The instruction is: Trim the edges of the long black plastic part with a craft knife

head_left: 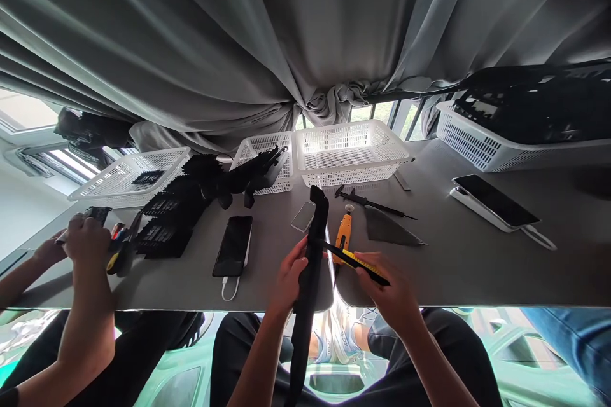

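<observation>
My left hand (289,276) grips a long black plastic strip (310,280) that stands upright from my lap past the table's front edge. In my right hand (389,286) is a yellow and black utility knife (356,261), with its tip against the strip's right side. Just behind the knife, an orange tool (342,235) lies on the grey table (477,261).
A phone on a white cable (233,245) lies left of the strip, another phone (496,201) far right. Three white baskets (351,152) and black parts (176,216) stand behind. A black caliper (367,202) and grey sheet (389,229) lie nearby. Another person's hands (86,241) work at left.
</observation>
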Action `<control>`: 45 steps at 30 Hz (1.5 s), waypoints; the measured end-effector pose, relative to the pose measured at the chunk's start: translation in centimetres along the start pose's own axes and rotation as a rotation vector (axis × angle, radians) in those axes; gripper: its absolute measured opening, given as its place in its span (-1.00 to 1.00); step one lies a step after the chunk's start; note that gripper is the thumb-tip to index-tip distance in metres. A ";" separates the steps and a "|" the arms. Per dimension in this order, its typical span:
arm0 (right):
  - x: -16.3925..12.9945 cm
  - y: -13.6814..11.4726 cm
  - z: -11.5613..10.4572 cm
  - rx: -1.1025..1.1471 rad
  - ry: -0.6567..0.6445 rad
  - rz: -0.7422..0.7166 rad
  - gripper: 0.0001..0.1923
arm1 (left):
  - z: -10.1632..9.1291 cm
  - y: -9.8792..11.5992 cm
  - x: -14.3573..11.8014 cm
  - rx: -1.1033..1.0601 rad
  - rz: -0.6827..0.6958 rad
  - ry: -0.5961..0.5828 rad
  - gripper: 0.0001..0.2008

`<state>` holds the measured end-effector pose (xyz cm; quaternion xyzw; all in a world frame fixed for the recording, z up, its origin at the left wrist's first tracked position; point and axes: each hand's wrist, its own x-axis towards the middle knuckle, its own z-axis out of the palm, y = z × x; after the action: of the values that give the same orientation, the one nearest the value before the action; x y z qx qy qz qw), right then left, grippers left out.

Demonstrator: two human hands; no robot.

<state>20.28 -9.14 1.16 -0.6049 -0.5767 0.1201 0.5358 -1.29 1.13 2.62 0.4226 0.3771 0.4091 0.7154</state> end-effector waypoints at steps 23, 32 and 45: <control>0.1 -0.5 -0.4 0.069 -0.054 -0.110 -0.78 | 0.6 -0.1 0.0 0.003 0.122 -0.015 -0.42; 0.1 -0.5 -0.3 0.078 -0.071 -0.070 -0.78 | 0.8 0.1 -0.1 0.000 0.079 0.050 -0.31; -0.1 -0.1 -0.2 0.067 -0.034 -0.079 -0.77 | 1.0 0.3 -0.1 -0.010 0.079 0.051 -0.27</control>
<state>20.37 -9.35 1.31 -0.5613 -0.6047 0.1284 0.5503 -0.55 0.80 3.27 0.4231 0.3763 0.4495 0.6909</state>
